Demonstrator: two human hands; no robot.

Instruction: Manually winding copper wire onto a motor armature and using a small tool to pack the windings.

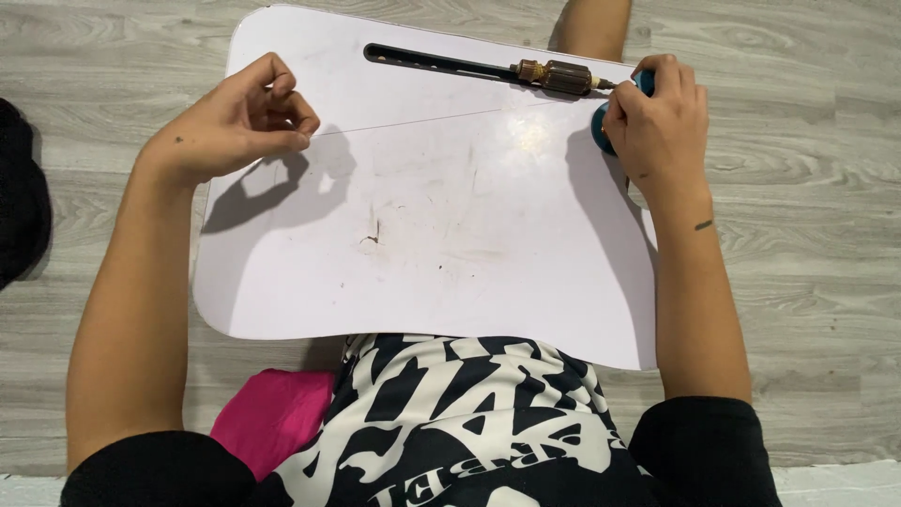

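My left hand point(235, 122) hovers over the upper left of a white lap table point(422, 253), thumb and forefinger pinched on a thin wire point(422, 120). The wire runs taut across the table toward my right hand point(657, 122). That hand is closed around a round teal object point(599, 131) at the table's upper right edge; most of the object is hidden under my fingers. A brown, copper-wound motor rotor point(556, 77) lies in the long black slot point(422, 61) near the far edge, its shaft tip touching my right fingers.
The table rests over my lap above a grey wood-plank floor point(807, 235). A pink cloth point(272, 413) lies by my left knee, a black object point(19, 197) sits at the left edge, and a bare leg point(596, 28) shows beyond the table.
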